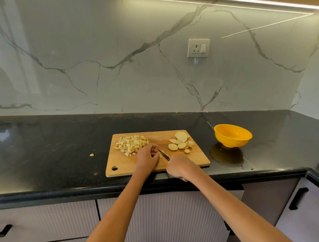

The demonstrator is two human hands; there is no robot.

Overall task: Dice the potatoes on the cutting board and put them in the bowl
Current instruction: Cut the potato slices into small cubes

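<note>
My left hand [147, 156] sits on the board [120, 163], fingers curled down over a pale bit of potato [161, 154] that I can barely see past the knuckles; it looks pinned against the wood, but how much of it there is I cannot tell. My right hand [179, 167] is closed in a fist round the knife [163, 154] handle, which is entirely hidden inside the grip. Only the blade shows, a thin dark strip running up and left from the fist to the left fingertips, its tip touching or just beside them. Whether the edge is in the potato or just resting on it I cannot make out.

On the board's far left lies a heap of dice [131, 145], close to my left hand. On the far right is a loose cluster of round slices [180, 142], some overlapping, well apart from the dice. The board has a hole near its front left corner and lies near the front edge of the black counter [51, 149].

The yellow bowl [232, 135] stands on the counter to the right of the board, apart from it; I see nothing in it from here, though its near inner wall is hidden. One stray scrap [91, 155] lies on the counter left of the board. Both forearms run out of the bottom of the view.
</note>
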